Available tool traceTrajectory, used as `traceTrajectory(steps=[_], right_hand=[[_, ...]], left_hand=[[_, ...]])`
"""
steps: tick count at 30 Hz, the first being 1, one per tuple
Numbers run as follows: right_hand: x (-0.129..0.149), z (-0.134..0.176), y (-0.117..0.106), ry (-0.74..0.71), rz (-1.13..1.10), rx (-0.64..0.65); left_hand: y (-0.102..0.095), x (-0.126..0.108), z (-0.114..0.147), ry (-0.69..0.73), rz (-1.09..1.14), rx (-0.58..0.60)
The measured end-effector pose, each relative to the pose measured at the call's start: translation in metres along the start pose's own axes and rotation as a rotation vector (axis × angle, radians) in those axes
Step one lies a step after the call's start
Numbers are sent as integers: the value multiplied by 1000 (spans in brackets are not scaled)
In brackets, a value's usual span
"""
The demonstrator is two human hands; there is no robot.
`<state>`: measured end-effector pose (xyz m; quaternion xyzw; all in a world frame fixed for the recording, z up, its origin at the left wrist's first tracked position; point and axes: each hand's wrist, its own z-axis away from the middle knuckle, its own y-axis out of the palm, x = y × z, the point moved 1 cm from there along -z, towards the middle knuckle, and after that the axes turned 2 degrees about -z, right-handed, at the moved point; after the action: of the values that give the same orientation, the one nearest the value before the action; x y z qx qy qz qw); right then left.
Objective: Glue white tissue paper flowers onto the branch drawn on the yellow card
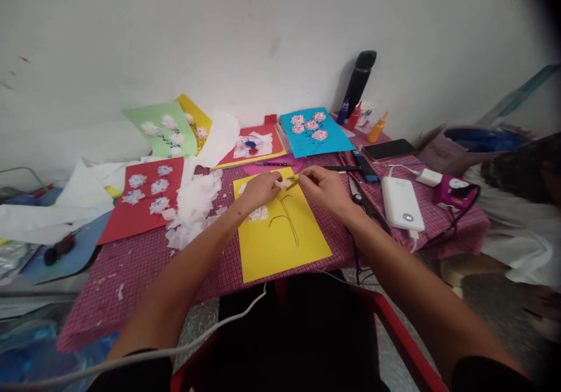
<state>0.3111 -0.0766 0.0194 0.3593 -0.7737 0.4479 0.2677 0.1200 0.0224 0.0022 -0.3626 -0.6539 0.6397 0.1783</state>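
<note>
Pinched between thumb and fingers of right hand [325, 190]: thin stick [293, 183], over top of yellow sheet [284, 260]. Left hand [262, 190]: fingers drawn together at white paper bits [284, 184]; hold on them unclear. On yellow sheet, flat on checked cloth [131, 287]: dark drawn stems [290, 222], white paper flower [258, 214] near left edge. Left of sheet: torn white paper pile [195, 205], red card [146, 211]. Behind: blue card [309, 142].

Even, flat, dimmish light; can't tell source. Wall [175, 41] reads grey, soft shadow on the 9 o'clock side of the black bottle [360, 82]. Frame blacks out at 2 o'clock. Lens stretches my forearms [407, 269] at 4 and 8; edges smear. Lap [298, 333] at 6 loses detail.
</note>
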Motion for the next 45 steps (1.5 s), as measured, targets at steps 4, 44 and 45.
traceTrajectory(steps=[4,44,45], right_hand=[[-4,9,-2,7,-3,-46],[-3,-2,21,149,-110,11],[-4,-2,22,154,-97,26]], left_hand=[[3,0,-1,-53,-23,-19],[-30,72,191,-172,-41,-456],[-29,74,193,-176,-45,-470]])
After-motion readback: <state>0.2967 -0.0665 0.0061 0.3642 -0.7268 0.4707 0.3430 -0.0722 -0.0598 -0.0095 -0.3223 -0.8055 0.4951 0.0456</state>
